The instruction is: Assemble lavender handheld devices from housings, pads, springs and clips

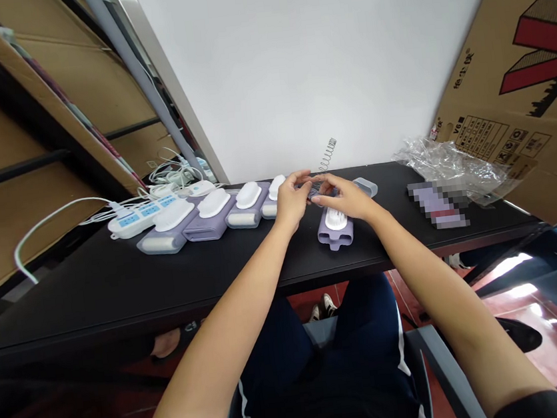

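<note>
My left hand [293, 199] and my right hand [347, 196] meet over the table, fingers curled and closed around the lower part of a thin wire coil spring [326, 156]. The spring's upper end sticks up and leans right. Fingers partly hide the spring's lower coils, and something dark greyish between the hands is too small to make out. Just below my right hand lies a purple sleeve-like case [336, 237] with a white ribbed oval piece [335, 219] on top. A clear plastic cap [366, 187] rests beyond my right hand.
Several purple cases [208, 225] with white oval tops stand in a row on the black table [205, 271], left of my hands. A white power strip [143, 214] with cables is farther left. Crumpled clear plastic [454, 165], a blurred purple packet [436, 206] and a cardboard box [516, 135] are right.
</note>
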A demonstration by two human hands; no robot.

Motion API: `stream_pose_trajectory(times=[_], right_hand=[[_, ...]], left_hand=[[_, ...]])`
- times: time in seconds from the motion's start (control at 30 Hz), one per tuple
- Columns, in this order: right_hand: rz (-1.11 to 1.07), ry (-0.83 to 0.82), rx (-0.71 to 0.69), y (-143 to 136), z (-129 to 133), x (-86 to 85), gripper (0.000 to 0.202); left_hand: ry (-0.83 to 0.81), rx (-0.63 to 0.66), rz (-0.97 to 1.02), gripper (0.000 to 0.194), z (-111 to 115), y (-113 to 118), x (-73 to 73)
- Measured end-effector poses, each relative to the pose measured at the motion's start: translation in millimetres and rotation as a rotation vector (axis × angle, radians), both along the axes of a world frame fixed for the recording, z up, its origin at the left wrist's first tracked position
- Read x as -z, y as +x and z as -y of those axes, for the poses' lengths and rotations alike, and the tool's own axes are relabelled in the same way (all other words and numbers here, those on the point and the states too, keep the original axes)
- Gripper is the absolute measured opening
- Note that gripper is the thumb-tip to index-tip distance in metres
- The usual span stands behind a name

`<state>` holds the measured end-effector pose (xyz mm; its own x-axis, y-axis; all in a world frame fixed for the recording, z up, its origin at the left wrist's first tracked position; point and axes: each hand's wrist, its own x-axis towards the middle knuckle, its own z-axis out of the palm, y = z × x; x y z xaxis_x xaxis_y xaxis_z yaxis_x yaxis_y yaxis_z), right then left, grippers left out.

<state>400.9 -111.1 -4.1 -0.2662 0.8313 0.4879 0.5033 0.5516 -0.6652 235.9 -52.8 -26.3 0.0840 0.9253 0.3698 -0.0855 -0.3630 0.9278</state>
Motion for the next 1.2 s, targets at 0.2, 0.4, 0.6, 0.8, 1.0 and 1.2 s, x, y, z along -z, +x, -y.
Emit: stream_pose_trajectory(times=[0.2,0.4,0.6,0.8,1.0,1.2], right_hand=[[-0.321,0.040,0.104,7.5,-15.8,2.0,0.029],[-0.668,0.071,0.424,32.8,-23.3,-5.6,0.026],[-0.978,-0.249,0.453,47.3,-30.6,0.5,0.028],[-0.931,-0.185,0.508,56.3,-37.5,7.4,0.033],[0.051,0.033,0.719,42.0,-31.9,13.3,0.016],[0.537,0.007,0.711,31.2,-29.8,26.4,0.004]], left_hand=[[-0.018,0.153,-0.036,0.036,6.4,2.6,-2.8],[0.311,0.354,-0.376,0.036,22.0,1.0,-3.5],[0.347,0.372,-0.669,0.027,26.2,-0.8,-2.4],[0.345,0.109,-0.706,0.025,18.3,-3.4,-2.4],[0.301,-0.095,-0.698,0.044,15.4,-4.5,-4.9],[0.292,-0.139,-0.588,0.043,16.5,-5.7,-5.2]])
